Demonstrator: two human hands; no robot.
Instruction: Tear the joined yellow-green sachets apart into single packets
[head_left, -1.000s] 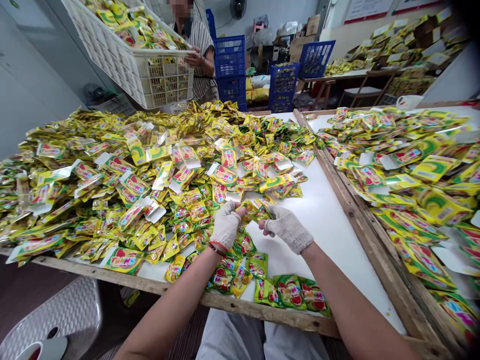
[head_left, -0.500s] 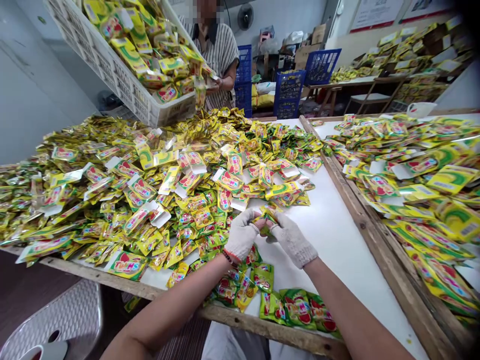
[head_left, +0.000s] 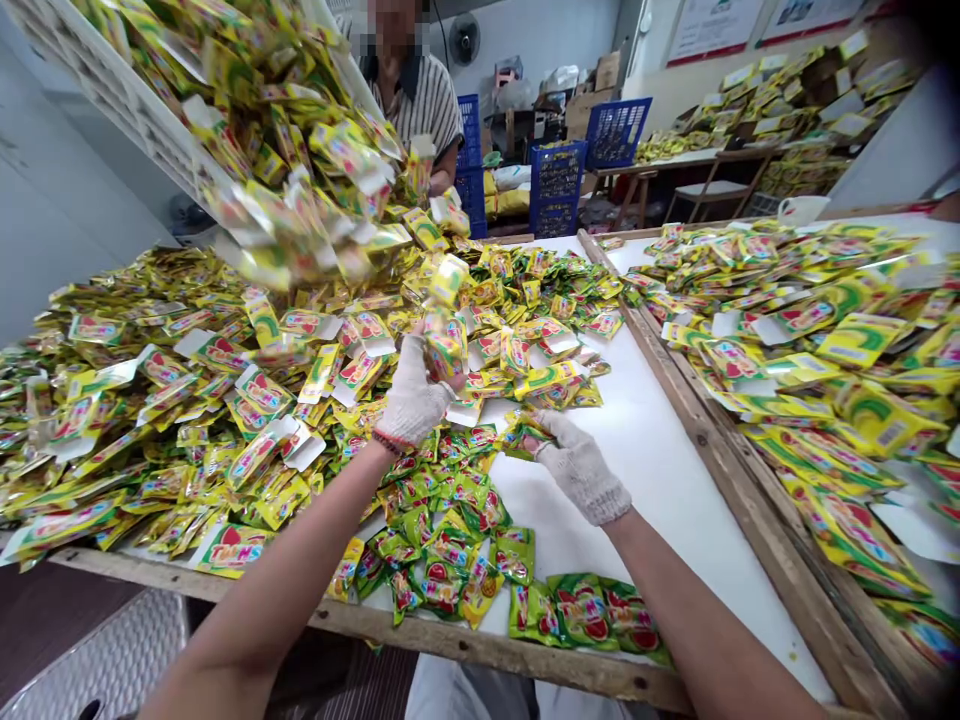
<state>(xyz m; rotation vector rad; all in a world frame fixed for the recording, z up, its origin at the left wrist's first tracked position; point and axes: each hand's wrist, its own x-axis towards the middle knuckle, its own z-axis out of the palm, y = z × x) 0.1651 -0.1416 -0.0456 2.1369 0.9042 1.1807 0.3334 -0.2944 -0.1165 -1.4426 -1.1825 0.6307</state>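
My left hand point(head_left: 416, 400), in a white knit glove, reaches into the heap with thumb and fingers apart. Its fingertips are beside a small yellow printed box point(head_left: 446, 345); whether they touch it is unclear. My right hand point(head_left: 581, 460), gloved too, pinches a green and yellow candy packet point(head_left: 525, 432) above the white tabletop point(head_left: 637, 430). Between my forearms lie loose green packets point(head_left: 442, 580). A short row of green packets with melon pictures point(head_left: 583, 610) sits along the front edge.
Boxes pour from a tilted white crate point(head_left: 161, 120) at the upper left, with a person point(head_left: 431, 110) behind it. Wooden strips point(head_left: 675, 390) divide the table; more packages point(head_left: 855, 340) cover the right section. Blue crates point(head_left: 556, 185) stand behind. A patterned stool point(head_left: 112, 650) is at lower left.
My hands have come apart: the left moved up and left to the heap, the right keeps a packet. The crate has tipped further and boxes tumble out. The view has shifted slightly.
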